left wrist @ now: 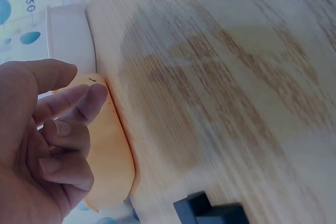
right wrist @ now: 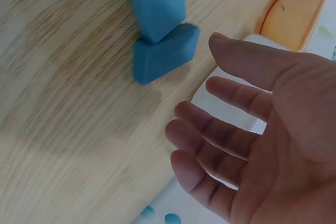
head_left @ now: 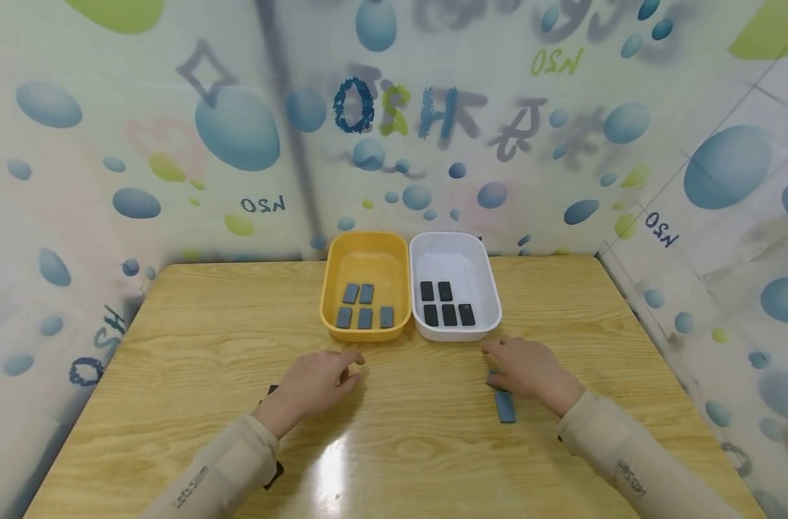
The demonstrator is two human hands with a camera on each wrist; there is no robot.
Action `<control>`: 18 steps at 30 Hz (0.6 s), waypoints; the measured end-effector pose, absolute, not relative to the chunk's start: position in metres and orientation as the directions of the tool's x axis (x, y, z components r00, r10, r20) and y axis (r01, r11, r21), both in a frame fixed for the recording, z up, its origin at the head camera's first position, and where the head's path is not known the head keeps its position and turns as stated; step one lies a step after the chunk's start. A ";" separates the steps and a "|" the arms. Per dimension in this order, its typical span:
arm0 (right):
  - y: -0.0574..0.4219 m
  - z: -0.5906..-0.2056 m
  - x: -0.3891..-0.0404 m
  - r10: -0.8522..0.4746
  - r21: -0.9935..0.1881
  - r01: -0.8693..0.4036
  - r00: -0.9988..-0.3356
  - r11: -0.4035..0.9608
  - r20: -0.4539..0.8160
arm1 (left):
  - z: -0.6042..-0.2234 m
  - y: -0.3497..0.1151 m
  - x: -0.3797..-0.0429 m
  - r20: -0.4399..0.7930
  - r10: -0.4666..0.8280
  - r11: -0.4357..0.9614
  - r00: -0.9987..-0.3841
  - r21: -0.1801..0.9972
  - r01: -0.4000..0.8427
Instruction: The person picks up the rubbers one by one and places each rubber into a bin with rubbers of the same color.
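My left hand point(head_left: 317, 382) hovers over the table in front of the yellow tray point(head_left: 366, 336), its fingers loosely bent around nothing. Beside its wrist lie black blocks point(left wrist: 223, 214), partly hidden by the arm in the head view. My right hand point(head_left: 526, 366) is above two blue blocks point(head_left: 505, 407), with relaxed, spread fingers and nothing in the palm. In the right wrist view one blue block point(right wrist: 165, 53) touches the end of the other. Several blue-grey blocks point(head_left: 365, 318) lie in the yellow tray, and several black blocks point(head_left: 448, 315) in the white tray point(head_left: 457, 334).
The two trays stand side by side at the back of the wooden table point(head_left: 406, 447), close to the patterned wall point(head_left: 394, 173). Another black block point(head_left: 274, 476) shows beside the left sleeve point(head_left: 231, 461).
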State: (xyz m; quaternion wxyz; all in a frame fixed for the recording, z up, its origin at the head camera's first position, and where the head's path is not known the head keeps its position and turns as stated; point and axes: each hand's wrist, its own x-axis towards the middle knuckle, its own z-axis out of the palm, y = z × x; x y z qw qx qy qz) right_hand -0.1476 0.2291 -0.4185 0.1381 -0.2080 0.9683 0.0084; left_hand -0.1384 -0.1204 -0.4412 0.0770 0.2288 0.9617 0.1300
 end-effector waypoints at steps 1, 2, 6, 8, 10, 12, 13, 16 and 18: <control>0.231 -0.418 -0.148 -0.392 -0.047 -0.394 -0.878 0.918 -0.274 | -0.441 -0.120 -0.138 -0.089 0.460 0.861 -0.883 0.288 0.420; 0.233 -0.418 -0.148 -0.383 -0.049 -0.386 -0.881 0.921 -0.277 | -0.441 -0.121 -0.138 -0.088 0.462 0.860 -0.883 0.289 0.421; 0.240 -0.419 -0.147 -0.372 -0.058 -0.371 -0.886 0.927 -0.275 | -0.441 -0.122 -0.138 -0.088 0.464 0.858 -0.881 0.290 0.423; 0.242 -0.420 -0.147 -0.378 -0.068 -0.374 -0.885 0.925 -0.272 | -0.442 -0.123 -0.137 -0.087 0.465 0.858 -0.881 0.291 0.424; 0.243 -0.422 -0.147 -0.389 -0.075 -0.383 -0.880 0.921 -0.273 | -0.442 -0.123 -0.137 -0.088 0.464 0.858 -0.881 0.293 0.422; 0.243 -0.424 -0.146 -0.399 -0.083 -0.392 -0.875 0.916 -0.273 | -0.443 -0.123 -0.138 -0.092 0.462 0.859 -0.882 0.296 0.418; 0.243 -0.425 -0.146 -0.402 -0.087 -0.394 -0.873 0.915 -0.276 | -0.443 -0.123 -0.138 -0.095 0.461 0.859 -0.882 0.298 0.417; 0.243 -0.429 -0.145 -0.410 -0.092 -0.401 -0.870 0.912 -0.275 | -0.442 -0.122 -0.138 -0.095 0.462 0.858 -0.882 0.298 0.418; 0.243 -0.432 -0.145 -0.414 -0.093 -0.404 -0.870 0.910 -0.268 | -0.442 -0.122 -0.138 -0.093 0.464 0.857 -0.881 0.296 0.421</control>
